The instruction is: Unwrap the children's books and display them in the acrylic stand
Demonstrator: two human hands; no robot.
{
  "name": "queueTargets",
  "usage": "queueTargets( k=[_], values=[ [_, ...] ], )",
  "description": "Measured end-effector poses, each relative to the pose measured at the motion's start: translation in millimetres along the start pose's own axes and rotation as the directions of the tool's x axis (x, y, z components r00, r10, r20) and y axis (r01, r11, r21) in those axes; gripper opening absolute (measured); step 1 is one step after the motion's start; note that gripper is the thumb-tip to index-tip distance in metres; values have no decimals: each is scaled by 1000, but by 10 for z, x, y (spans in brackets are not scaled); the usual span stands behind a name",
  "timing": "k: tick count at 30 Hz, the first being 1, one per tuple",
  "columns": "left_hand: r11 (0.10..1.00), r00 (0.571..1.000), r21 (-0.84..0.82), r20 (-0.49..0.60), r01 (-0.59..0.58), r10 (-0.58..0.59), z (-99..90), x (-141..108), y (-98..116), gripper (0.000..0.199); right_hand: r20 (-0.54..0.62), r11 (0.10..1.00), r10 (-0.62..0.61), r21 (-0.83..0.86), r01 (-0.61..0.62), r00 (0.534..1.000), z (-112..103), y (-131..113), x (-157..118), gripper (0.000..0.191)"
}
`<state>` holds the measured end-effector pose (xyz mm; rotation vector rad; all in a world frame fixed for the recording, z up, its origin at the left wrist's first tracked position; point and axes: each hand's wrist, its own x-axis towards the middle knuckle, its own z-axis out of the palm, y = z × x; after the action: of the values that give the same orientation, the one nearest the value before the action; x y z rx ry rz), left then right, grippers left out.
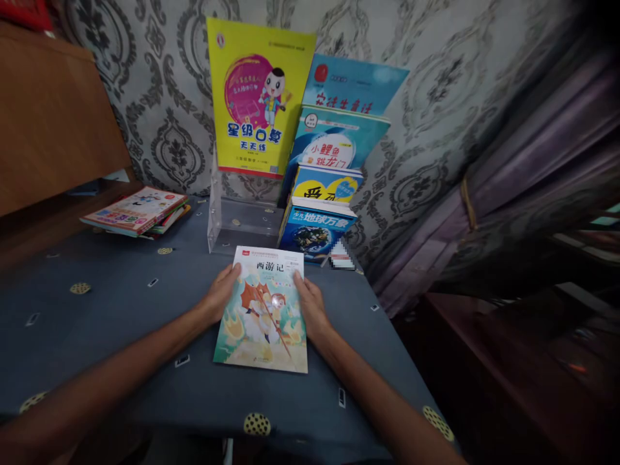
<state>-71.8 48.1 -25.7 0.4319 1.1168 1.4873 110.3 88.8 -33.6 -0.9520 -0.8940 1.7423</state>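
A green and white book [264, 310] with an illustrated cover faces me, held between both hands above the table. My left hand [223, 287] grips its left edge, thumb on the cover and fingers hidden behind. On the right edge my right hand [310, 303] has the same hold. Just beyond it stands a clear tiered book rack [213, 223]. A yellow workbook [261, 97] leans on its upper left tier. Stepped down its right side are a light blue book [356, 81], a teal book [339, 139], a blue and yellow book [327, 184] and an earth-cover book [314, 229].
A small stack of books [138, 210] lies at the table's back left, beside a wooden cabinet [58, 110]. Patterned wallpaper [179, 97] rises behind. A tied purple curtain [436, 219] hangs on the right, past the edge of the cloth-covered table [121, 310].
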Motion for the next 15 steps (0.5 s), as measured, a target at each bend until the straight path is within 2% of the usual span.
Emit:
queueTargets(
  k=[3,8,11,15],
  values=[
    [999,998,-3,-43,50,-51,78,-95,18,28,19,997,64,40,-65,998,16,-10,-27,42],
    [986,987,-41,12,160,-159,123,-149,25,35,74,989,115,89,-121,991,61,4,-60,40],
    [987,987,-35,39,155,-153,96,-112,23,39,52,989,97,106,-102,994,66,-9,-52,35],
    [994,995,27,-5,103,-103,53,-41,54,40,19,991,92,100,-93,996,35,-42,-17,30]
  ],
)
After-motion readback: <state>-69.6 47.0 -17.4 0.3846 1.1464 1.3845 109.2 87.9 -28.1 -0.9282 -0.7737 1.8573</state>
